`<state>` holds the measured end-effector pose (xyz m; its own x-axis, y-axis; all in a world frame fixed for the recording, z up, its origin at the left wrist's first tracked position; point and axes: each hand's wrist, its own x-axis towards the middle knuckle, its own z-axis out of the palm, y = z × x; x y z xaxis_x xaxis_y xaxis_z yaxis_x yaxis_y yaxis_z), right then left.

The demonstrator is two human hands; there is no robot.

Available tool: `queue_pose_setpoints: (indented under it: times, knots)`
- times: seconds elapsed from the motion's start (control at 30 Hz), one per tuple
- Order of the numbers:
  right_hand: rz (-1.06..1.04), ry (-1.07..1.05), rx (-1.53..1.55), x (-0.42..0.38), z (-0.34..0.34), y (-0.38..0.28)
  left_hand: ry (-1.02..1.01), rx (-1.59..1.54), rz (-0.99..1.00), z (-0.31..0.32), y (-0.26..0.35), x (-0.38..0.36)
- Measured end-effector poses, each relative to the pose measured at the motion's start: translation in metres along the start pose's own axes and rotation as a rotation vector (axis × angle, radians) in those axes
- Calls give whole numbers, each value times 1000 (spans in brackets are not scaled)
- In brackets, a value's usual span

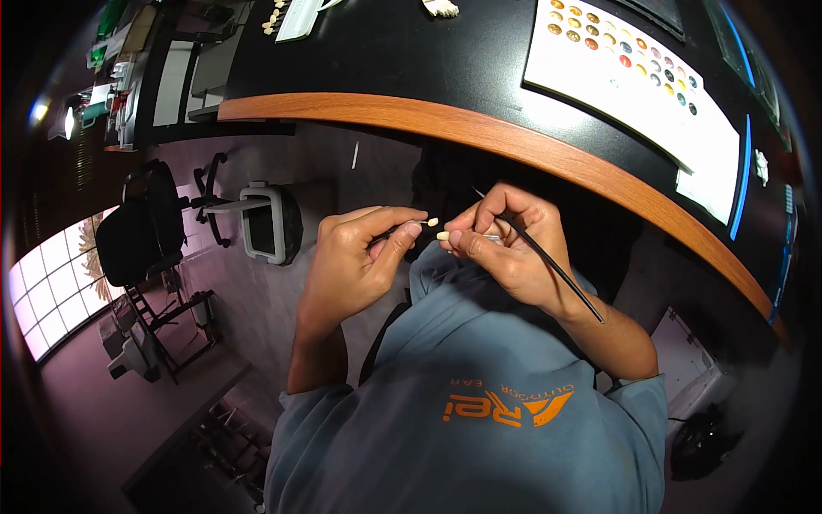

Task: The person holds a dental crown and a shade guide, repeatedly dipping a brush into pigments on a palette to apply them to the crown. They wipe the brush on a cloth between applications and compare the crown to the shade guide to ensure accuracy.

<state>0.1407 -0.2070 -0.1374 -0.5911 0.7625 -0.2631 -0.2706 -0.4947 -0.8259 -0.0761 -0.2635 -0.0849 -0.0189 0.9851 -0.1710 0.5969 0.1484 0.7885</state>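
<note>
My left hand is closed in a pinch on the thin stem of a dental shade tab, whose small tooth-shaped tip points right. Close beside it, my right hand pinches a small cream-coloured tooth piece between thumb and fingertips. The two tooth shapes are near each other with a small gap between them. A slim black brush also rests in my right hand, passing between the fingers, its fine tip up and its handle slanting down over the wrist. Both hands are above my lap, in front of the table edge.
A black table with a wooden edge curves ahead of me. On it lie a white sheet with coloured round swatches, a shade guide and a small whitish piece. A grey bin and black chair stand left.
</note>
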Motion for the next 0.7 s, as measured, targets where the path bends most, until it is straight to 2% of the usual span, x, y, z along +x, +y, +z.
queue_pose_setpoints:
  times: [0.13, 0.23, 0.33, 0.47, 0.57, 0.6, 0.7]
  knots:
    - [-14, 21, 22, 1, -2, 9, -13, -30, 16, -1, 7, 2]
    - [-10, 30, 60, 0, -2, 19, -96, -41, -3, 1, 10, 3]
    - [-48, 33, 63, -3, -1, 22, -64, -32, 69, 9, 11, 4]
    - [-109, 47, 100, -8, 5, 19, -35, -51, 49, 8, 18, 2]
    - [-82, 19, 68, -14, 5, 11, -12, -56, 95, 2, 22, 2]
    - [-82, 47, 48, -18, 8, 6, -16, -53, 108, -3, 27, 2]
    - [-200, 57, -264, -28, 7, -20, -109, -26, 152, -20, 44, 6]
